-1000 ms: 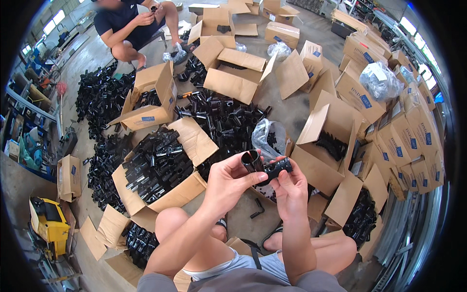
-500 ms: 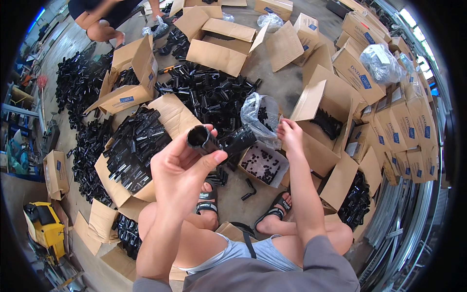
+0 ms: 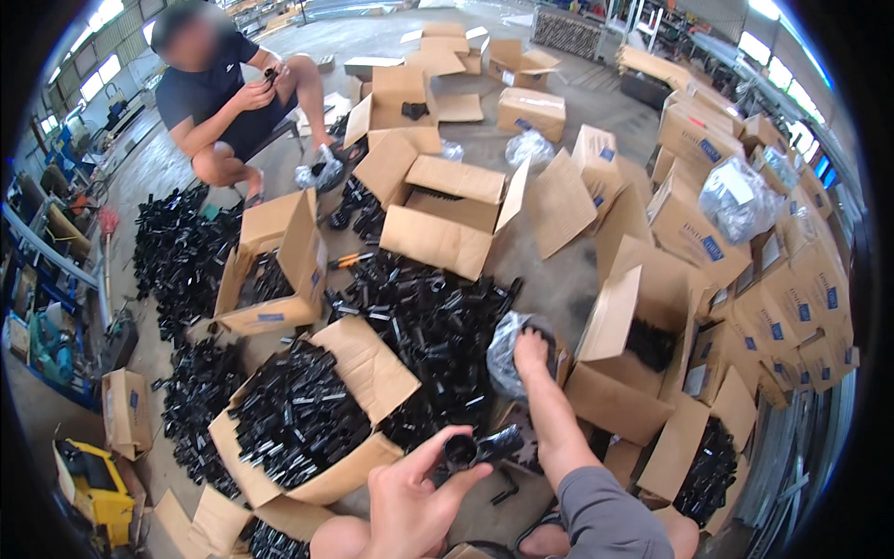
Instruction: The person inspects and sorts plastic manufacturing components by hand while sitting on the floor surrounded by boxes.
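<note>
My left hand [image 3: 419, 492] grips a black tubular pipe fitting [image 3: 504, 445] between thumb and fingers. One round open end of it faces up, and a second branch points right. Further out, my right hand [image 3: 531, 354] reaches into the mouth of a clear plastic bag [image 3: 504, 361]; its fingertips are hidden among the bag's contents. Beneath that forearm, a small carton of little black pieces shows only in part. To the left of the bag lies a large heap of black fittings [image 3: 438, 326].
An open carton heaped with black fittings [image 3: 298, 419] stands at left. Another open carton [image 3: 615, 396] is right of my forearm, with stacked cartons [image 3: 782, 307] beyond. A co-worker [image 3: 219, 98] crouches at far left, holding a small dark part. Long metal profiles [image 3: 792, 466] lie at right.
The view has tilted up, bringing the co-worker's upper body into it. My right hand has moved from beside the bag into its mouth. My left hand still holds the fitting.
</note>
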